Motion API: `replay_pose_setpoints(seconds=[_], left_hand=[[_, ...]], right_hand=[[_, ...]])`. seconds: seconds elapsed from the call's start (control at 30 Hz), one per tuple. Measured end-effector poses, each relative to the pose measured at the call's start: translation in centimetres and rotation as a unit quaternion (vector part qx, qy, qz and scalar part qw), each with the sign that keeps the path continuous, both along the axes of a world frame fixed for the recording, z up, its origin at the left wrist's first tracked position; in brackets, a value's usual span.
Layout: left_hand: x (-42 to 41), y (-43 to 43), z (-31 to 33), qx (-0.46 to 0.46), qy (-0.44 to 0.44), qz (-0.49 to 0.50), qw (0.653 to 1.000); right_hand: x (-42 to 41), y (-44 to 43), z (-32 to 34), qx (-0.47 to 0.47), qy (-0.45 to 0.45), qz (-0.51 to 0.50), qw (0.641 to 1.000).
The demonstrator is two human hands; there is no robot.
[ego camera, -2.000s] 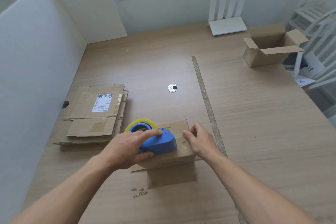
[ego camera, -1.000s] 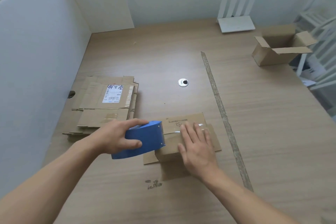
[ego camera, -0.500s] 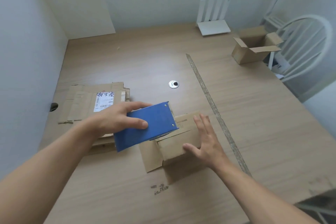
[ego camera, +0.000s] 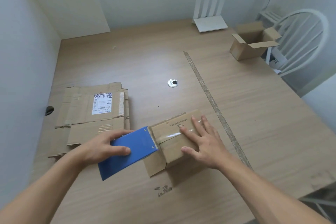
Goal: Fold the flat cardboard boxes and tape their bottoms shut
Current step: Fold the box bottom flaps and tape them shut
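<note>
A small folded cardboard box (ego camera: 174, 146) stands bottom-up near the table's front, with a strip of clear tape (ego camera: 172, 135) across its closed flaps. My right hand (ego camera: 201, 142) lies flat on top of the box, fingers spread and pressing the tape. My left hand (ego camera: 101, 146) grips a blue tape dispenser (ego camera: 131, 152), whose front edge sits against the box's left side. A stack of flat cardboard boxes (ego camera: 91, 116) lies to the left.
An open folded box (ego camera: 251, 43) stands at the far right edge beside a white chair (ego camera: 301, 45). A white router (ego camera: 209, 14) sits at the back wall. A strip of old tape (ego camera: 212, 102) and a cable hole (ego camera: 172, 83) mark the table; a partition wall (ego camera: 23, 60) is on the left.
The dispenser has moved left across the box top to its left edge, laying tape. My right hand shifted from the box's side onto its top and flattened out.
</note>
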State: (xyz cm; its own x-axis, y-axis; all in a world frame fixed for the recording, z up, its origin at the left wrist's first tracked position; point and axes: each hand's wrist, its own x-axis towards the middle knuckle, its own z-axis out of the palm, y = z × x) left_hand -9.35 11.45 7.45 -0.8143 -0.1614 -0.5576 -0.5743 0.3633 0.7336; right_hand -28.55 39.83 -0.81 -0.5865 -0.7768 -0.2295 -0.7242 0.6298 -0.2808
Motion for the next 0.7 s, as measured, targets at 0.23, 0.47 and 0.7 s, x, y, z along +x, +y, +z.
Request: replay_pose_setpoints(seconds=[0.23, 0.47, 0.7], left_hand=[[0.8, -0.6, -0.8, 0.025, -0.006, 0.002, 1.0], [0.5, 0.1, -2.6, -0.029, -0.035, -0.002, 0.999], [0.9, 1.3, -3.7, -0.057, -0.014, 0.02, 0.998]], right_hand=[[0.3, -0.4, 0.3, 0.059, 0.022, 0.007, 0.998], [0.3, -0.5, 0.7, 0.067, 0.015, 0.008, 0.998], [1.7, -1.9, 2.2, 0.107, 0.041, 0.011, 0.993]])
